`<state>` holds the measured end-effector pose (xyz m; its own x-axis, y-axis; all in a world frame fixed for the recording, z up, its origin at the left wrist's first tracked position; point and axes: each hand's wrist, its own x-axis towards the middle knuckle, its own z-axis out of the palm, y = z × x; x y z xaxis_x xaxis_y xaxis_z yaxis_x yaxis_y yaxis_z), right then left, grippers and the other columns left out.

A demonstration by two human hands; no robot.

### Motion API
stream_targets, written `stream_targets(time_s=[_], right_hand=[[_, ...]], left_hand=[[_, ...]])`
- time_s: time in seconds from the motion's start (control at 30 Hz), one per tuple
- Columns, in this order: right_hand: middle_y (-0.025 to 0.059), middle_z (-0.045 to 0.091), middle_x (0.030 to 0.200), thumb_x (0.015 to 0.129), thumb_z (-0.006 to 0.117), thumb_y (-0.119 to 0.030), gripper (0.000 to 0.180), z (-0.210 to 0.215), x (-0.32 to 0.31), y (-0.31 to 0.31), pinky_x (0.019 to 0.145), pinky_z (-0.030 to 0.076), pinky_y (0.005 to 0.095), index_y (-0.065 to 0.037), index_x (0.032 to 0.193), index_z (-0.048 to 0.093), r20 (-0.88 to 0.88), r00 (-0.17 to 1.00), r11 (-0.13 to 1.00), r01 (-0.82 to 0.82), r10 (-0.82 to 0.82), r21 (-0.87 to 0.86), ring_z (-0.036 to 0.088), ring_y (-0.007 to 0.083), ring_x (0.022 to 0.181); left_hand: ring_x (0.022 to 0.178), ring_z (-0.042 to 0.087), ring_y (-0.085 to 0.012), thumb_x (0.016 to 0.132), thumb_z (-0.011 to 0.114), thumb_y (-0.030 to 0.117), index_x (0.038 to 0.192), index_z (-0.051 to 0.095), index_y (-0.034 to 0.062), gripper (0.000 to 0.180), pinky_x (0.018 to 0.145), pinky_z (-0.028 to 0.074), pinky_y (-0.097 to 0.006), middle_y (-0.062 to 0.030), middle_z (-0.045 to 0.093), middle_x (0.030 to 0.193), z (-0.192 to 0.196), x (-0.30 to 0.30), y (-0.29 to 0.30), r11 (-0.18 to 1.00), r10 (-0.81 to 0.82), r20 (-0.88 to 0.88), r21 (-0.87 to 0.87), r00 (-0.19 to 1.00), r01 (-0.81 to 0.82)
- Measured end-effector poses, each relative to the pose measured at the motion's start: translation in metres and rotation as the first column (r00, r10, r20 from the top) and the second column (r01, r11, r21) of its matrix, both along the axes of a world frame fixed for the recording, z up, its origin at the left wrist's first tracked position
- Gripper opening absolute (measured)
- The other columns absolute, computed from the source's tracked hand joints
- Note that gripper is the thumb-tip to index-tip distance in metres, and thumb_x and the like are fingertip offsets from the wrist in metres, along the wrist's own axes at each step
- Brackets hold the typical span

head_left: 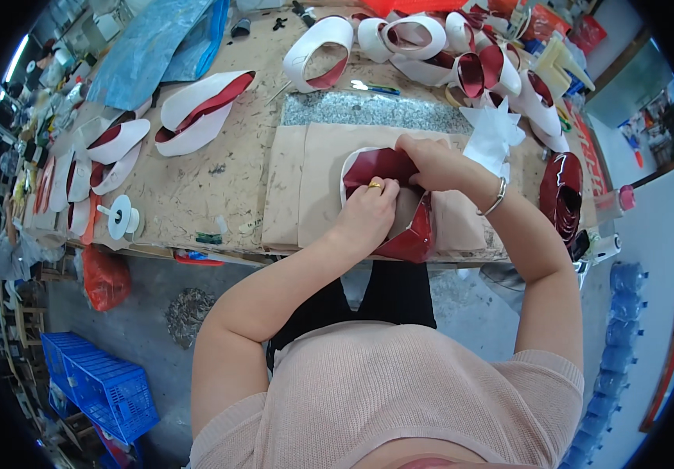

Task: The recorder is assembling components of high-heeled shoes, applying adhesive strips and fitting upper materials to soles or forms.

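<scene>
Right now, the dark red and white shoe upper sits in front of you on the brown sheets near the table's edge, its loop standing open and its glossy red part toward your body. Your left hand reaches into the loop from the near left, fingers curled together against the red lining; you can't tell from this angle whether they pinch anything. Your right hand comes over the far right side, its thumb and fingers clamped on the upper's rim. A ring shows on your left hand, a bracelet on your right wrist. Just beyond the brown sheets lies a speckled grey slab, with a blue-handled tool at its far edge and a jagged white piece near its right end. More white uppers crowd the table's far side, others lie to your left near a white spool, and a glossy dark red stack stands to your right.
</scene>
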<state>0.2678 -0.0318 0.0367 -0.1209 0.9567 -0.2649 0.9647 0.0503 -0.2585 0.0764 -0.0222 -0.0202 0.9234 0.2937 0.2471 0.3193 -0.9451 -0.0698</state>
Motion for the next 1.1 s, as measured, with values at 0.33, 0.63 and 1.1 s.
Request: stream_targets(time_s=[0.33, 0.63, 1.1], right_hand=[[0.0138, 0.048, 0.119, 0.068, 0.074, -0.008, 0.051, -0.002, 0.007, 0.021, 0.1, 0.037, 0.037, -0.007, 0.115, 0.053, -0.283, 0.897, 0.889, -0.209, 0.34, 0.406, 0.044, 0.0345, 0.115], [0.0124, 0.063, 0.091, 0.071, 0.066, -0.003, 0.01, 0.005, -0.034, 0.031, 0.077, 0.048, 0.035, -0.003, 0.081, 0.065, -0.377, 0.812, 0.895, -0.397, 0.446, 0.203, 0.061, 0.03, 0.085], [0.0105, 0.065, 0.085, 0.071, 0.073, -0.017, 0.023, -0.012, 0.006, 0.038, 0.072, 0.051, 0.0328, -0.002, 0.087, 0.065, -0.204, 0.951, 0.91, -0.14, 0.234, 0.39, 0.063, 0.0264, 0.078]], left_hand=[[0.123, 0.045, -0.0331, 0.086, 0.044, 0.012, 0.128, 0.045, -0.0062, 0.045, 0.102, 0.037, -0.037, -0.021, 0.05, 0.128, -0.035, 0.01, 0.01, 0.99, -0.138, 0.188, -0.008, 0.972, 0.142], [0.107, 0.058, -0.0291, 0.092, 0.033, 0.011, 0.13, 0.047, -0.0001, 0.042, 0.093, 0.043, -0.039, -0.0194, 0.058, 0.118, -0.003, -0.003, 0.017, 0.731, -0.029, 0.028, -0.681, 0.999, 0.04], [0.136, 0.031, -0.0307, 0.085, 0.041, 0.007, 0.138, 0.034, -0.0038, 0.055, 0.113, 0.024, -0.039, -0.02, 0.035, 0.144, -0.019, 0.003, 0.017, 0.939, -0.15, 0.086, -0.299, 0.985, 0.169]])
